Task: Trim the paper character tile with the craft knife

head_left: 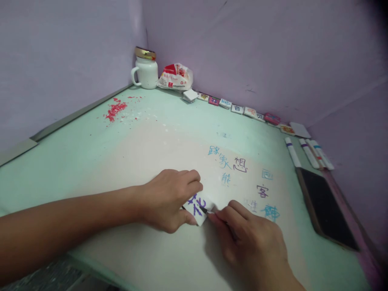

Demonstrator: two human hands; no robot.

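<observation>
My left hand [172, 200] is closed on a small white block [201, 220], thumb along its near edge and fingers over the far side. A purple Chinese character is drawn on the block's upper face. My right hand [251, 238] is closed in a pen-like grip around a slim craft knife [205, 210]. Its dark pointed tip touches the character or hovers just over it; I cannot tell which. The fingers hide most of the knife's handle. Both hands are low over the table [145, 250], near its middle.
A white lidded mug [147, 72] and a crumpled packet [177, 76] stand in the back corner. Several lettered blocks [237, 108] line the wall. Red crumbs [116, 110] lie at left. Marker pens [292, 152] and a phone [325, 206] are at right. Handwritten characters [240, 164] mark the tabletop.
</observation>
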